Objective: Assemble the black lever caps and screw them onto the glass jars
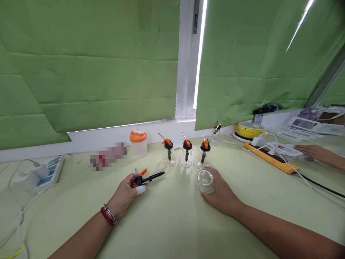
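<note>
Between the fingertips of my left hand (132, 190), an orange-and-black bottle top (138, 181) is pinched, its long black stem pointing right. White tape wraps that hand's thumb. My right hand (219, 194) grips a small clear glass bottle (205, 181) from its right side, low over the table or touching it; I cannot tell which. Just beyond the hands stand three glass bottles with similar tops fitted: one on the left (169, 161), one in the middle (186, 162), one on the right (202, 162). Their black stems hang inside, and thin spouts rise from the tops.
A plastic cup with an orange lid (139, 147) stands against the wall. Power strips lie at left (50, 174) and right (272, 158), with loose cables. Behind the right one is a yellow round container (249, 130). Another person's hand (315, 153) rests on white cases at far right.
</note>
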`<state>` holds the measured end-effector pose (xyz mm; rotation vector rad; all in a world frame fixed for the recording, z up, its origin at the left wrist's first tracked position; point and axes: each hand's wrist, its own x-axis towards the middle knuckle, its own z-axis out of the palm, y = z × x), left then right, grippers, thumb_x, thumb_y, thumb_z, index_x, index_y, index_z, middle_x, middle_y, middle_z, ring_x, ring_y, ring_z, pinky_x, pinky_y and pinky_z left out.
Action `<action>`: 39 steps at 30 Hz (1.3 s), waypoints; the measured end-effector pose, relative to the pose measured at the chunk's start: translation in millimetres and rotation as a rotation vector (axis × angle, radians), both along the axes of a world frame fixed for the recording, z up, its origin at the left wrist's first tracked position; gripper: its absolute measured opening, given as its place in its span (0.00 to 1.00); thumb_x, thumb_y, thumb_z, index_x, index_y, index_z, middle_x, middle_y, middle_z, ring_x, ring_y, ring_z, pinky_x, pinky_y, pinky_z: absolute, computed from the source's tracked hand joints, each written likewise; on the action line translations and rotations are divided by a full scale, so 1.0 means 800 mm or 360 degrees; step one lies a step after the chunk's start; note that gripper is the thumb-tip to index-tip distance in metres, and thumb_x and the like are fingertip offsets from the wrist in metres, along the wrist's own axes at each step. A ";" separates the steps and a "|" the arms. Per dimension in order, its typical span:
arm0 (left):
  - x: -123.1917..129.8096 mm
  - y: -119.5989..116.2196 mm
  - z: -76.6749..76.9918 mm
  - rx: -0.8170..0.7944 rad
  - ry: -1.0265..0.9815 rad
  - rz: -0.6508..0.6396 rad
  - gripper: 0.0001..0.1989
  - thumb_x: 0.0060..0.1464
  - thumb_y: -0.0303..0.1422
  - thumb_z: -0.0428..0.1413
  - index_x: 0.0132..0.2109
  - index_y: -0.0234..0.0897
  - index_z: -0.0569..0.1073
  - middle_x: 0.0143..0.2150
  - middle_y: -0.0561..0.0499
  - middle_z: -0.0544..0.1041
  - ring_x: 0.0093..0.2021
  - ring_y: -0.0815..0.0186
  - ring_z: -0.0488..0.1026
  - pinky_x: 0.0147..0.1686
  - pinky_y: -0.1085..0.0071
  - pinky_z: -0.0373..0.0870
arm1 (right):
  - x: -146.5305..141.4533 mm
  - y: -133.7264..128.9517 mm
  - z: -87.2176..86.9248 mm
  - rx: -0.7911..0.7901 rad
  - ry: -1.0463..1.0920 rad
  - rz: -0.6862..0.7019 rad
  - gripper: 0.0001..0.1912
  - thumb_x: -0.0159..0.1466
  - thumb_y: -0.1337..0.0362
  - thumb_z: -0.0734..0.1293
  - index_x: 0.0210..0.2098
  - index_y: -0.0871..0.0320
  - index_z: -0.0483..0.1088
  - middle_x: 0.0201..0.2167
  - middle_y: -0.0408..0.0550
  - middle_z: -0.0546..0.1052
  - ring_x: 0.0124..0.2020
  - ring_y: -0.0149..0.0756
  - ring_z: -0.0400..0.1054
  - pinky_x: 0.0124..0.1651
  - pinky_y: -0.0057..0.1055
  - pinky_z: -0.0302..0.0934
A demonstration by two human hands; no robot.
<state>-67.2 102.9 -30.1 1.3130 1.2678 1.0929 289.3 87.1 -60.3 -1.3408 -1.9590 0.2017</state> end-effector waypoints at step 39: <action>0.007 -0.012 0.008 0.0186 0.0141 -0.0089 0.21 0.40 0.32 0.64 0.43 0.39 0.68 0.43 0.48 0.70 0.43 0.59 0.74 0.43 0.65 0.69 | -0.048 0.026 0.018 0.0044 -0.0035 0.0309 0.36 0.49 0.75 0.62 0.57 0.51 0.58 0.60 0.51 0.57 0.63 0.46 0.49 0.62 0.48 0.52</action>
